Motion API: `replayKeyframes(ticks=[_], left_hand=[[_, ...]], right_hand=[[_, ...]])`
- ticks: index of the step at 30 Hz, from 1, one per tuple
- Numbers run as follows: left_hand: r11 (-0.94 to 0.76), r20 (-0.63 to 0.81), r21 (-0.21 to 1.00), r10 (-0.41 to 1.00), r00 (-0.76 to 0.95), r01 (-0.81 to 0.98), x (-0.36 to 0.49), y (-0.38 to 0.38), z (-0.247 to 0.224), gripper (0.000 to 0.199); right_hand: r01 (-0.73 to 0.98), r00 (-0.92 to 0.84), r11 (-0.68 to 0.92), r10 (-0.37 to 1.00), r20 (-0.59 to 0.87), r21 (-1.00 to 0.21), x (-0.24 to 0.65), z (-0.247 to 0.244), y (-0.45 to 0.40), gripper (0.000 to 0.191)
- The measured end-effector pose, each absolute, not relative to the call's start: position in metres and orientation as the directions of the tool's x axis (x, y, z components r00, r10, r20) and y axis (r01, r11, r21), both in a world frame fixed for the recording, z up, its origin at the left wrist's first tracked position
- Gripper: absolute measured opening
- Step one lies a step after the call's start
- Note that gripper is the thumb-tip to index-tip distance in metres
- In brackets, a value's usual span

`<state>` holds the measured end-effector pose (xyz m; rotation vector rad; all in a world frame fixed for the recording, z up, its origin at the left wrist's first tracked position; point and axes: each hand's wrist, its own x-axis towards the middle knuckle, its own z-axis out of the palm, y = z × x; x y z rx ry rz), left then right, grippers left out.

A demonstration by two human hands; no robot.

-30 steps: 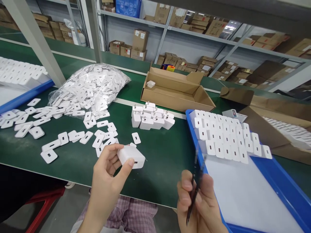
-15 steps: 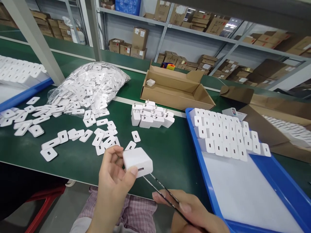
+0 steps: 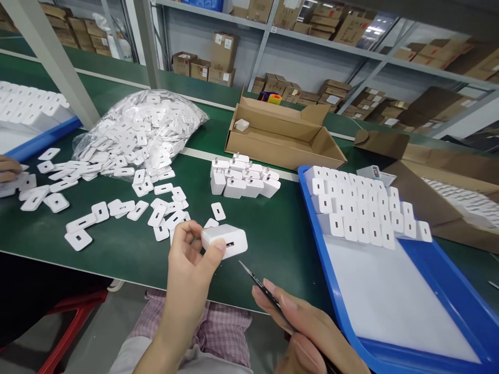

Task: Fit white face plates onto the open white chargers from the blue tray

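Note:
My left hand (image 3: 195, 259) holds a white charger block (image 3: 230, 240) above the front of the green table, its face with a dark port slot turned toward me. Dark tweezers (image 3: 268, 295) are gripped in my right hand (image 3: 307, 327), their tips close together just below and right of the block, not touching it. Loose white face plates (image 3: 158, 215) with slots lie left of my left hand. Behind the block stands a cluster of white chargers (image 3: 244, 176) with metal prongs up.
A blue tray (image 3: 331, 291) with rows of white chargers is at the right. Behind are an open carton (image 3: 280, 150) and a clear bag of plates (image 3: 144, 130). Another person's hand (image 3: 8, 169) is at the left edge, near a second blue tray (image 3: 47, 139).
The tweezers have moved away from the block and their tips have come together. My left hand has turned the block and raised it slightly. Another person's hand has appeared at the left.

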<state>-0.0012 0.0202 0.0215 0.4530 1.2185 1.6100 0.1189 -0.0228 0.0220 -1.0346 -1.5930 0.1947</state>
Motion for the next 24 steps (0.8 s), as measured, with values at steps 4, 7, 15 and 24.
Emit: replayKeyframes(ticks=[4, 7, 15, 24], left_hand=[[-0.002, -0.219, 0.897, 0.866, -0.449, -0.442, 0.002, 0.021, 0.02, 0.029], [-0.025, -0.184, 0.915, 0.862, -0.473, -0.402, 0.003, 0.02, 0.022, 0.028], [0.023, -0.126, 0.98, 0.837, -0.532, -0.196, 0.003, 0.012, 0.026, 0.03], [-0.194, 0.131, 0.98, 0.818, -0.56, -0.054, 0.008, 0.011, 0.006, 0.034]], right_hand=[[0.529, -0.028, 0.598, 0.721, 0.692, -0.602, 0.116, 0.029, -0.018, 0.02], [0.62, -0.131, 0.587, 0.732, 0.669, -0.521, 0.114, 0.035, -0.014, 0.016], [0.662, 0.05, 0.498, 0.716, 0.697, -0.56, 0.101, 0.028, -0.013, 0.012], [0.74, -0.1, 0.545, 0.668, 0.738, -0.393, 0.11, 0.036, -0.006, 0.015]])
